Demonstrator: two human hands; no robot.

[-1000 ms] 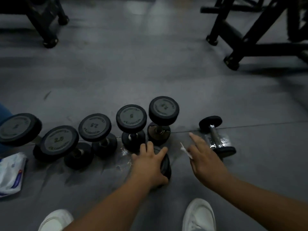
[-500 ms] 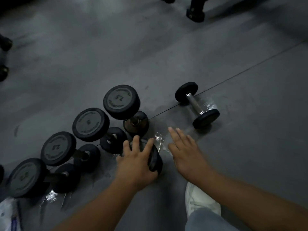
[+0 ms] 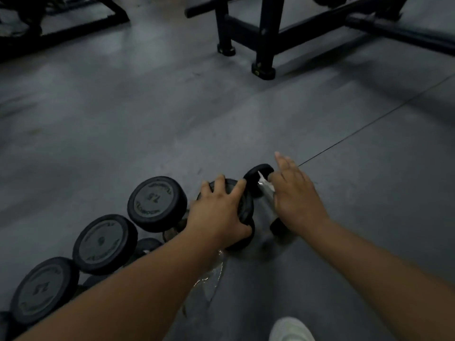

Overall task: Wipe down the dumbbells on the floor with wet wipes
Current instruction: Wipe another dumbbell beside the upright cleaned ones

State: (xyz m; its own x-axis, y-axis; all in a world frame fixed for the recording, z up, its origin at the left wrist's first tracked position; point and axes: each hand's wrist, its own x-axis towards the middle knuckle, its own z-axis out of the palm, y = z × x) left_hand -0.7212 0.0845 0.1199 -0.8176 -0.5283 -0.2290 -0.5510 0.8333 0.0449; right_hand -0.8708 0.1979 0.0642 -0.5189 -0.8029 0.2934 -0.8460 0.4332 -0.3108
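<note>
Dumbbells: five — three standing [image 3: 157,203], one gripped [image 3: 242,210], one lying [image 3: 258,175]. Hands: two. Shoe [image 3: 290,328]: one.

Open grey floor [image 3: 172,114] ahead & to the right of both hands: free passage. Left side blocked by row of upright dumbbells [image 3: 103,242], packed close. Black rack legs [image 3: 263,45] stand far ahead, well apart. Small dumbbell [image 3: 258,175] lies just beside right hand [image 3: 295,193]. White shoe [image 3: 290,328] near bottom edge.
</note>
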